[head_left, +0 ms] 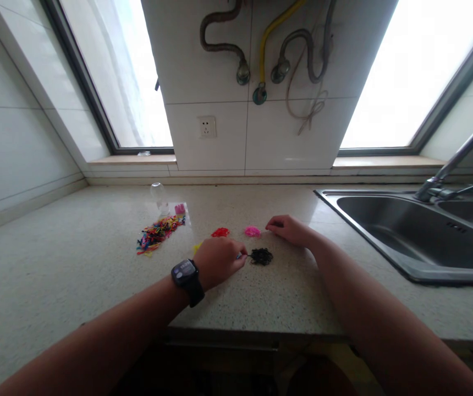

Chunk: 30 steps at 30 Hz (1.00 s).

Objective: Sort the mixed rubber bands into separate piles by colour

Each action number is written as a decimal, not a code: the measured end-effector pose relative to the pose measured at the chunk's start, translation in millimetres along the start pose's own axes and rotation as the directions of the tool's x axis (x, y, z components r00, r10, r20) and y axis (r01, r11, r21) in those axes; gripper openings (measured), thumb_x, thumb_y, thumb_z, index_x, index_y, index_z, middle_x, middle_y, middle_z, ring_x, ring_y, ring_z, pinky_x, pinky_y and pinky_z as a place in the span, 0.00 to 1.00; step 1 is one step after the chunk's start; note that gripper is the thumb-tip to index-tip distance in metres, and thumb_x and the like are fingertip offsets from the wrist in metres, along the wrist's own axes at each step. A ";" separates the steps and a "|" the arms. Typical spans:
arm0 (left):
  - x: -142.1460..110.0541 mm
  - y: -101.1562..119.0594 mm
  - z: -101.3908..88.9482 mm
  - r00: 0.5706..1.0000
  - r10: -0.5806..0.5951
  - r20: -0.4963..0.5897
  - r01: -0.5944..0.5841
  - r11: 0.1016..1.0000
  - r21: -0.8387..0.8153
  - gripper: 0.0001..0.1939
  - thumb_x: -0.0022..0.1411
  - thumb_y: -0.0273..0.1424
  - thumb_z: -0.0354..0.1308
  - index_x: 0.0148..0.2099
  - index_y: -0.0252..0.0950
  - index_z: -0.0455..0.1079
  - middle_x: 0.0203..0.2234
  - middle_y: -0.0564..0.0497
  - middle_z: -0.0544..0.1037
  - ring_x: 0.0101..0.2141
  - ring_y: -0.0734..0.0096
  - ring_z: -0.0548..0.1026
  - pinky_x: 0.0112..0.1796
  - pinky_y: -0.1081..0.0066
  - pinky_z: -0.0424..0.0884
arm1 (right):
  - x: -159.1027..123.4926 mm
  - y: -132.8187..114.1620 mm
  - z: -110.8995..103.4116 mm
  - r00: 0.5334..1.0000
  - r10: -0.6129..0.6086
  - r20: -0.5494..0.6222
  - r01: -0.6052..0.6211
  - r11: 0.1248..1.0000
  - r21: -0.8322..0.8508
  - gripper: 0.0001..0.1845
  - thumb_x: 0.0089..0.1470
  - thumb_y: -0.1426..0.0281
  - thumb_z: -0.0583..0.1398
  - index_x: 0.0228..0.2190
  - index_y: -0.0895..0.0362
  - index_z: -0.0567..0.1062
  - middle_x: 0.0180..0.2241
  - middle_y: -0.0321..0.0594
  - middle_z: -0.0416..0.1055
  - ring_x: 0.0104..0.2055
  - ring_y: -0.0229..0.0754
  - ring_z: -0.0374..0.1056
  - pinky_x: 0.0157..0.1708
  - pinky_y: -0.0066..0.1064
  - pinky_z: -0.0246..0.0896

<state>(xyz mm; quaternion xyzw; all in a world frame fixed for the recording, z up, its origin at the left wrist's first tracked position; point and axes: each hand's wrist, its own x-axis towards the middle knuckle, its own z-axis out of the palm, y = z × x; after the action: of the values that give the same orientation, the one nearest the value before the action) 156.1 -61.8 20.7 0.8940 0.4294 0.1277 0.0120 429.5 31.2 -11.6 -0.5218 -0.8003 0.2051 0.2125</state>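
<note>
- Bare forearms, the left (121, 330) and the right (368, 308), reach in from the lower corners over the speckled counter (96, 286).
- Black smartwatch (185, 273) sits on the left wrist, its screen lit.
- Left hand (220, 263) is turned palm down above the counter, thumb and forefinger pinching the end of a dark strand (249, 255) that runs to the black pile; the other fingers are curled and partly hidden.
- Black pile (262, 256) of thin, band-like pieces lies on the counter just to the right of the left fingertips.
- Yellow pile (197, 248) shows only in part behind the left hand.
- Right hand (288, 228) rests low by the counter beyond the black pile, fingers bent and drawn together; whether anything is between their tips, I cannot tell.
- Pink pile (252, 231) lies just left of the right fingertips, apart from the red pile (220, 232) farther left.
- Mixed-colour heap (160, 234) of similar pieces spreads well to the left, with a small pink object (179, 209) at its far end and a clear container (157, 190) behind.
- Steel sink (385, 220) with a chrome faucet (446, 165) fills the counter's right side.
- Tiled wall (215, 154) at the back carries a socket (207, 127) and a yellow hose (275, 25) between grey ones, with bright windows either side.
</note>
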 end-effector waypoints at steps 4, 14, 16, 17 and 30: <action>11.8 8.3 9.4 1.000 -0.021 0.005 0.020 1.000 0.022 0.13 0.66 0.37 0.54 0.41 0.39 0.79 0.29 0.45 0.80 0.32 0.60 0.78 0.34 0.65 0.70 | -1.5 -4.4 -1.5 1.000 0.009 0.002 -0.009 1.000 -0.004 0.17 0.56 0.61 0.58 0.37 0.59 0.80 0.32 0.42 0.78 0.33 0.41 0.68 0.34 0.31 0.60; 3.5 15.2 10.2 0.999 0.009 0.040 -0.010 0.999 0.037 0.13 0.66 0.37 0.54 0.40 0.40 0.79 0.29 0.47 0.80 0.32 0.62 0.78 0.33 0.67 0.68 | -1.1 -1.0 0.1 0.999 -0.022 -0.029 0.022 1.000 0.000 0.16 0.56 0.61 0.58 0.36 0.59 0.81 0.30 0.42 0.77 0.30 0.40 0.67 0.32 0.30 0.58; -3.2 17.1 7.8 0.998 0.036 0.046 -0.037 0.999 0.020 0.12 0.66 0.37 0.54 0.40 0.40 0.78 0.29 0.49 0.80 0.31 0.63 0.77 0.31 0.69 0.67 | -0.9 -0.1 -0.1 0.999 -0.024 -0.027 0.024 1.000 -0.003 0.16 0.56 0.61 0.58 0.36 0.59 0.81 0.30 0.42 0.77 0.30 0.40 0.67 0.31 0.30 0.58; -7.4 18.0 6.3 0.997 0.058 0.047 -0.058 0.998 0.005 0.12 0.66 0.37 0.54 0.40 0.40 0.78 0.29 0.49 0.80 0.30 0.64 0.77 0.31 0.70 0.67 | -0.9 0.2 -0.2 0.999 -0.020 -0.025 0.020 1.000 -0.004 0.16 0.56 0.61 0.58 0.36 0.59 0.81 0.30 0.41 0.77 0.30 0.40 0.67 0.31 0.30 0.58; -74.1 -5.8 8.4 0.898 0.438 0.039 -0.438 0.899 -0.004 0.10 0.68 0.30 0.50 0.45 0.40 0.72 0.27 0.54 0.78 0.26 0.69 0.75 0.27 0.69 0.63 | 1.5 1.3 0.2 1.000 0.008 0.015 -0.008 1.000 -0.023 0.16 0.57 0.61 0.58 0.36 0.59 0.80 0.29 0.42 0.77 0.30 0.40 0.67 0.31 0.31 0.58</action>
<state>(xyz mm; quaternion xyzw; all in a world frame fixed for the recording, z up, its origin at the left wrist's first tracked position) 109.3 -114.5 -4.3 0.9700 0.2173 0.1087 -0.0107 429.8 33.1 -12.3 -0.5258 -0.8021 0.2007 0.1997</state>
